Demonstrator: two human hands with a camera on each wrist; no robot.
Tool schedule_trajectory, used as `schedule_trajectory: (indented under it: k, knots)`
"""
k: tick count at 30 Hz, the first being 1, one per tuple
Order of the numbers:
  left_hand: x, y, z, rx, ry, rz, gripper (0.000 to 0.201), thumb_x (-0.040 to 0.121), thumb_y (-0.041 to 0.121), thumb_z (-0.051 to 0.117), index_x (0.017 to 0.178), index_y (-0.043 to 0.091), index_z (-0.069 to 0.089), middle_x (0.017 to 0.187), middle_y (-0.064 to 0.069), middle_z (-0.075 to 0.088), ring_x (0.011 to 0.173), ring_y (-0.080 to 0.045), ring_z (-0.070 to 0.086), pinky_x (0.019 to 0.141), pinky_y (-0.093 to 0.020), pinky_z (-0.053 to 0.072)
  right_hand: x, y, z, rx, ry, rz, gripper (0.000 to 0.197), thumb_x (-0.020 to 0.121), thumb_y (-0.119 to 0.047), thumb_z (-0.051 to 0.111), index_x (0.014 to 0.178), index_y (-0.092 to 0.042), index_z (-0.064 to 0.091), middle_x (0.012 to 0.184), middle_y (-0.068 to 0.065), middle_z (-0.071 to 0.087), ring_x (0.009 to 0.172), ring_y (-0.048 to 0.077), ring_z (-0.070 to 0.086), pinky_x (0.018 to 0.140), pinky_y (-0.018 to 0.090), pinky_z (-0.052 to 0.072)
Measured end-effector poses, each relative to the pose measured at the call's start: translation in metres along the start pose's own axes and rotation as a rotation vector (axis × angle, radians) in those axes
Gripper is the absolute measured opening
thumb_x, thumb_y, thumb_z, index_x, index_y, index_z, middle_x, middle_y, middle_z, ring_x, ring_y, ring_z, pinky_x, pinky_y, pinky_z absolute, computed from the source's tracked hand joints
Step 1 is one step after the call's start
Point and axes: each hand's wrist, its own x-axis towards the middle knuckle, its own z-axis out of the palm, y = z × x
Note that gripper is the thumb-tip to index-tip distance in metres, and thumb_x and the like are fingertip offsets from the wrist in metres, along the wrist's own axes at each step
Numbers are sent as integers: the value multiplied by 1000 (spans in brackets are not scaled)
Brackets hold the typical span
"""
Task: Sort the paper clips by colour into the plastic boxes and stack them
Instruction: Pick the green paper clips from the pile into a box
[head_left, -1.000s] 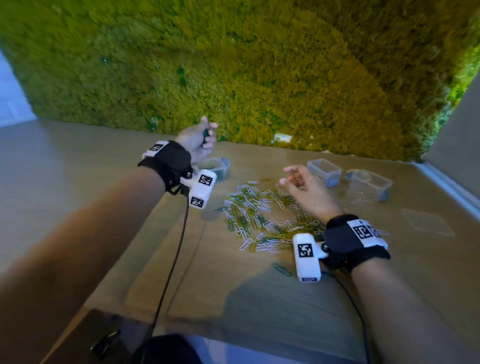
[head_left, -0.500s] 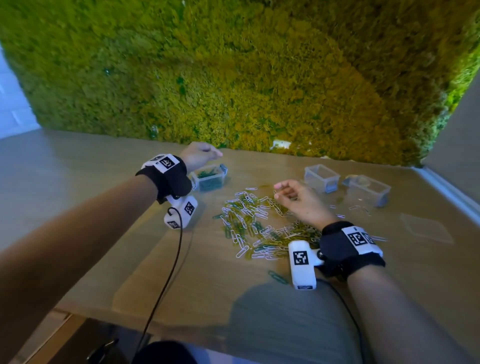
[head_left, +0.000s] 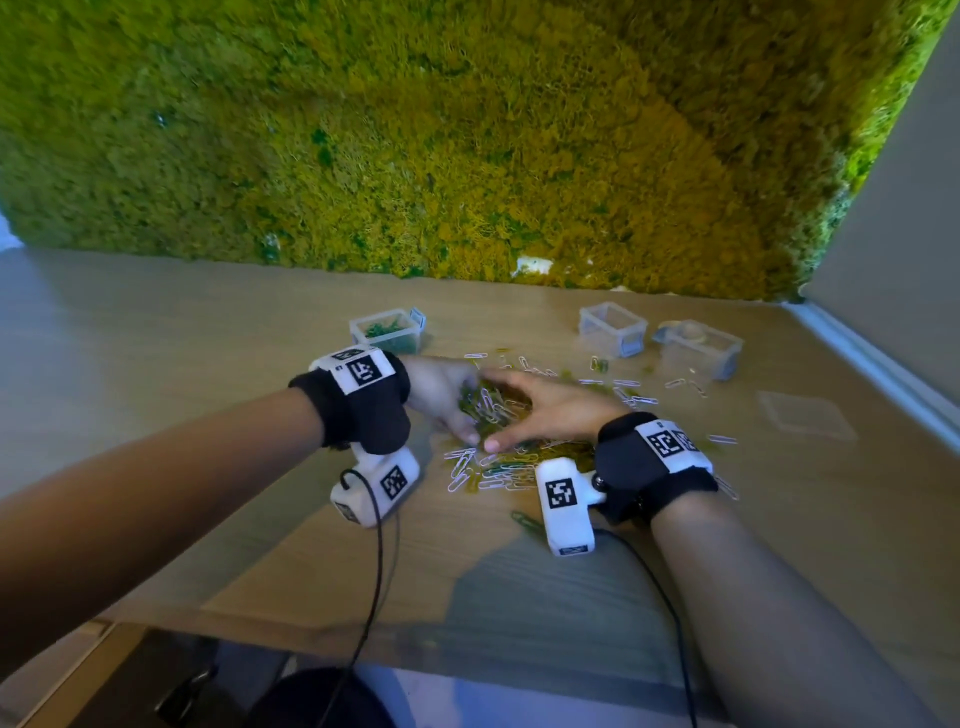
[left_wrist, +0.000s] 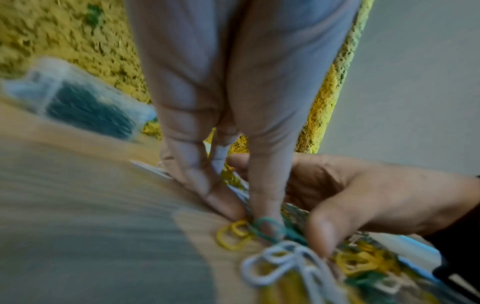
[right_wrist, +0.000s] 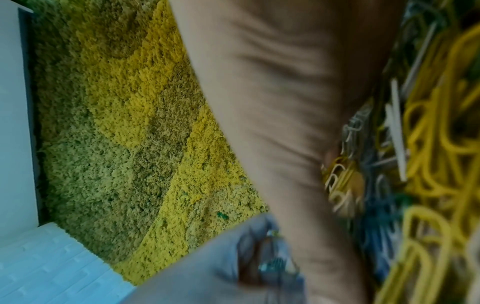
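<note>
I counted three clear plastic boxes on the counter (head_left: 156, 374): one box with green clips (head_left: 387, 330) at back left, an empty box (head_left: 613, 328) at back right, and a third box (head_left: 698, 347) just beside it, contents unclear. One clear lid (head_left: 802, 415) lay flat near the right edge. The paper clip pile (head_left: 498, 462), white, yellow and green mixed, too many to count, sat mid-counter with strays towards the right boxes. One green clip (head_left: 522, 518) lay apart, nearer me.

My left hand (head_left: 441, 397) and right hand (head_left: 550, 408) both rested in the pile, thumbs nearly touching. Left fingers (left_wrist: 265, 201) were nearly straight, tips pressing down on clips, gripping none that I saw. Right fingers looked loosely spread over the clips; the wrist view was too blurred to confirm a grip.
</note>
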Motion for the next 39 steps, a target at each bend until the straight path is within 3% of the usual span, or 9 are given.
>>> schedule_trajectory:
  k: [4,6,9,13,18,24,32,35,39]
  knots:
    - [13,20,8,-191,7,68,42,87,1,63,125,-8,46,92,-11,59,57,-3,62,54,-13,48,5,3,-1,39,187,-49,73,73,-21,81,138,-19,47,137,1,54,120,9,49,87,10,33]
    - [18,20,8,-359,2,72,24,90,-4,57,113,-1,50,80,-7,54,46,0,60,49,-12,50,7,9,-2,81,282,-56,57,74,-14,81,126,-15,60,123,4,63,110,10,55,75,4,34]
    - [20,13,8,-579,1,79,8,91,-3,54,91,5,52,79,-8,55,55,-4,59,62,-15,55,10,16,-2,136,371,-40,33,79,-14,76,111,-14,69,108,3,67,93,11,59,63,12,38]
    - [16,-3,9,-854,22,144,10,92,-3,51,90,7,53,78,-5,56,57,-3,61,62,-13,53,13,18,-3,576,367,-33,18,92,-3,58,108,-2,65,86,8,66,63,8,63,59,15,51]
    - [15,-14,10,-1193,36,190,8,91,-1,51,94,5,56,82,-7,68,72,-12,69,68,-18,56,13,16,-5,955,357,-46,19,96,2,47,108,4,62,104,9,63,78,17,65,65,16,55]
    - [16,-16,16,-1331,41,179,12,91,0,52,102,5,56,93,-16,70,80,-20,71,74,-26,58,10,17,-7,967,339,-42,24,91,9,50,113,5,59,91,13,65,73,14,63,65,16,55]
    - [21,-13,19,-1354,135,204,11,94,9,52,87,6,61,86,-10,64,64,-9,65,59,-15,55,7,17,-10,1050,306,-21,30,93,10,46,121,5,54,100,14,62,89,21,63,78,22,55]
    - [21,-13,19,-1353,128,251,12,94,12,53,84,11,60,90,-8,69,73,-13,67,68,-21,56,5,17,-9,955,250,-14,41,85,22,45,121,4,53,111,13,59,93,19,63,81,19,53]
    - [21,-13,18,-1298,209,331,13,93,13,54,82,16,60,96,-1,72,91,-10,66,75,-22,52,7,19,-9,1015,262,-39,24,90,16,45,103,1,59,109,15,62,88,19,69,83,20,55]
